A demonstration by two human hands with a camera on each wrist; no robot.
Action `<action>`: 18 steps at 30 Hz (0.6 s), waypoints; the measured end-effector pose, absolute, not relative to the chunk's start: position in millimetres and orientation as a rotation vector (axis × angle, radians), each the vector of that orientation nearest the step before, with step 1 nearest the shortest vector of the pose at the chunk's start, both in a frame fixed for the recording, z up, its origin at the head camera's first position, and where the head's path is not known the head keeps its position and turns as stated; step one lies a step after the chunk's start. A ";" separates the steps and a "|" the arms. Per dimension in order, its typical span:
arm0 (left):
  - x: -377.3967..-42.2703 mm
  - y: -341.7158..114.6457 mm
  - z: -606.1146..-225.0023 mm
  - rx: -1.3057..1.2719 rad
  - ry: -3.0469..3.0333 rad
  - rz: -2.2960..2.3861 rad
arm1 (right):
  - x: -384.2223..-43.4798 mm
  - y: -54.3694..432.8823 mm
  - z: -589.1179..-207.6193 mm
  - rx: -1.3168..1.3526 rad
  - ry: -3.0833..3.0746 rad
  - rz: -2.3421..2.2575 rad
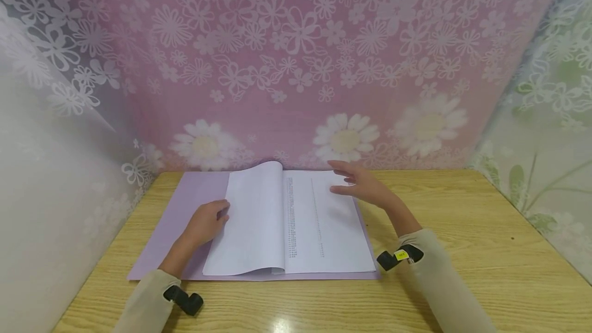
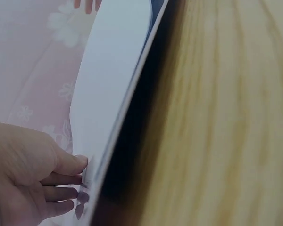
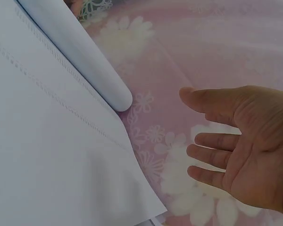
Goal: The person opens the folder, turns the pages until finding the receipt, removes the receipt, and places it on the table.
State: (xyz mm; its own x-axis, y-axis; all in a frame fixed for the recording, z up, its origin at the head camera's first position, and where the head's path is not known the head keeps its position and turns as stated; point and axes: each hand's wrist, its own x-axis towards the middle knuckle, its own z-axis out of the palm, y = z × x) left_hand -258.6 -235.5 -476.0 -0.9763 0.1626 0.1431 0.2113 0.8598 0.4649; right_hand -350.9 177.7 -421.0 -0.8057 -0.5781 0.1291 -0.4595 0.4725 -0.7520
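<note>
A lavender folder (image 1: 199, 189) lies opened flat on the wooden table, with white sheets inside. Its turned left page (image 1: 250, 220) bulges up near the spine and looks blank. Columns of small print run down the right page (image 1: 342, 240). At the left page's outer edge, my left hand (image 1: 205, 222) rests with thumb and fingertips touching the paper, also seen in the left wrist view. Over the upper right part of the printed page hovers my right hand (image 1: 363, 186), its fingers spread and holding nothing. In the right wrist view, that hand (image 3: 247, 150) is apart from the sheets.
The wooden table (image 1: 462, 230) extends to both sides of the folder and in front of it. A pink flowered cloth (image 1: 287, 66) hangs behind the table. Pale flowered cloths flank it at left (image 1: 55, 179) and right (image 1: 550, 158).
</note>
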 end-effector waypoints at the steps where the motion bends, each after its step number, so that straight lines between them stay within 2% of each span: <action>1: -258.7 -236.4 -476.1 -0.303 -2.947 -0.748 | -352.3 180.3 -421.7 -0.907 2.569 -1.255; 18: -260.7 -239.4 -471.2 -0.280 -3.127 -0.797 | -369.4 200.0 -454.0 -0.652 2.681 -1.137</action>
State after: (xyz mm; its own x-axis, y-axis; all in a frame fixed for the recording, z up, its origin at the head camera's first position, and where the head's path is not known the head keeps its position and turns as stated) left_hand -260.7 -239.4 -471.2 -0.9803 0.1906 -0.0512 0.1429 0.8643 0.4822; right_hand -369.4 200.0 -454.0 -0.8928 -0.4498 0.0247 -0.3304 0.6164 -0.7148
